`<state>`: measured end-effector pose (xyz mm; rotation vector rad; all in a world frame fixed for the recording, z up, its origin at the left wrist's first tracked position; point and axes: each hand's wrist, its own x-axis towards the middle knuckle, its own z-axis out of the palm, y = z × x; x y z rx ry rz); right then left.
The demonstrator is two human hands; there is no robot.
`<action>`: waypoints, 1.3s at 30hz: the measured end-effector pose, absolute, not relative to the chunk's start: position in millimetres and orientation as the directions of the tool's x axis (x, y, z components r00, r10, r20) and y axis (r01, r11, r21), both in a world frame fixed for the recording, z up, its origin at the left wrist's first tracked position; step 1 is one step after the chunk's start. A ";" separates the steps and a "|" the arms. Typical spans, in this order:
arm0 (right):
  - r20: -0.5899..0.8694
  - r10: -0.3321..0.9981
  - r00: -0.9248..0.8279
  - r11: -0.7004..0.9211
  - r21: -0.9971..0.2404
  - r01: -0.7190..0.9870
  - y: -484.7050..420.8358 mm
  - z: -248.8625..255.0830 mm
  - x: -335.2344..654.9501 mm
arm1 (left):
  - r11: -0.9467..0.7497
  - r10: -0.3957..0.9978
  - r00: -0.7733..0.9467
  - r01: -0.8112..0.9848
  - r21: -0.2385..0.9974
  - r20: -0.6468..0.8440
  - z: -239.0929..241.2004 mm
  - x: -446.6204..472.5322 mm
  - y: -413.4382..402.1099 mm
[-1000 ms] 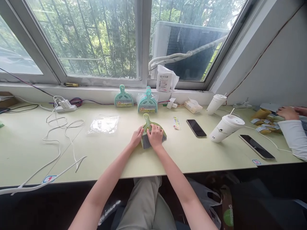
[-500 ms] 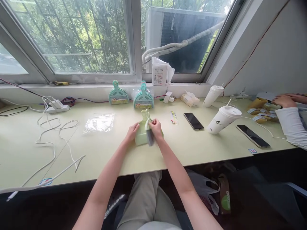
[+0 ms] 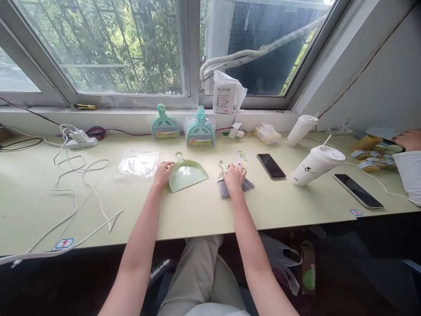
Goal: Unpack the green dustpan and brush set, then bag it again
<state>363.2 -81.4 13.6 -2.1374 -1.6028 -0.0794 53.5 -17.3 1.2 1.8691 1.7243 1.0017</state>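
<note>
A light green dustpan (image 3: 188,174) lies on the table in front of me, handle pointing away. My left hand (image 3: 163,174) pinches its left edge. To its right, my right hand (image 3: 234,176) is closed from above over a small hand brush (image 3: 224,189). The brush has a pale green handle and grey bristles, and my fingers cover its middle. Pan and brush are apart from each other. Just beyond the brush lies a printed card (image 3: 243,160). A clear plastic bag (image 3: 138,164) is flat on the table left of the pan.
Packed green dustpan sets (image 3: 165,127) and a stack of more (image 3: 200,131) stand against the wall. Rightward are a phone (image 3: 271,166), a large white cup (image 3: 317,164), a second phone (image 3: 358,191) and another person's arm (image 3: 408,171). White cables (image 3: 74,191) trail on the left.
The brush and dustpan, together before, are now separated. My right hand has moved right with the brush; my left has moved left, and the pan now lies flat on the table.
</note>
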 end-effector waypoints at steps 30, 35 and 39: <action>0.384 0.914 0.130 0.058 -0.442 0.895 -51.3 15.4 268.6 | -0.219 0.968 0.088 0.755 0.618 0.236 -5.2 131.8 -52.9; 0.351 0.927 0.129 0.057 -0.472 0.880 -41.0 12.1 288.5 | -0.400 0.885 0.233 0.822 0.405 0.402 -6.1 140.9 -53.8; 0.334 0.941 0.046 0.123 -0.467 0.875 -38.5 13.5 300.4 | -0.507 0.752 0.360 0.851 0.136 0.553 -2.9 134.0 -36.7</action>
